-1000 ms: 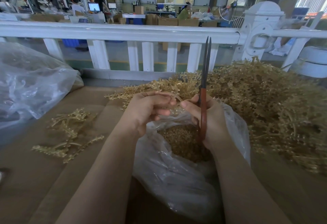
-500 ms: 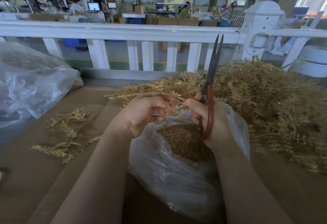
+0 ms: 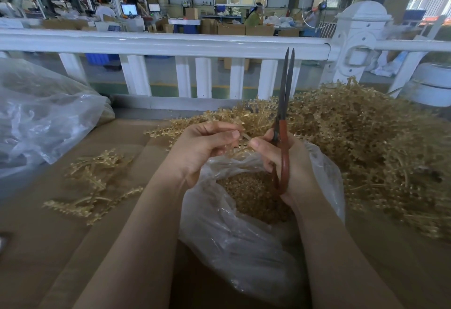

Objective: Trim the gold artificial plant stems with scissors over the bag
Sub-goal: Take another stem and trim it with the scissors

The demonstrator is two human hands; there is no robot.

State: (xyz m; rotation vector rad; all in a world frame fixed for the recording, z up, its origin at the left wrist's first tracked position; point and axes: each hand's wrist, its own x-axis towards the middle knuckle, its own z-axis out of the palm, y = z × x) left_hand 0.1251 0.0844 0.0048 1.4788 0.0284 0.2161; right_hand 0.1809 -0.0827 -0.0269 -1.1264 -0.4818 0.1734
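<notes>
Left hand (image 3: 205,147) pinches stem (image 3: 245,137); right hand (image 3: 285,159) curled round scissors (image 3: 283,123), blades near-closed, 12 o'clock; risk: trimmings miss bag (image 3: 244,247).

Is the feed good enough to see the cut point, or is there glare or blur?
Head view: hands and scissors sharp; wide-angle lens bows the white railing; soft glare on the clear bag; windows behind are bright, and the thin stem between the fingers is pale and hard to see.

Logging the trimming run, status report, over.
Left hand pinches a gold stem. Right hand grips scissors, blades up, nearly closed. Bag open below. Nothing blocking.
</notes>
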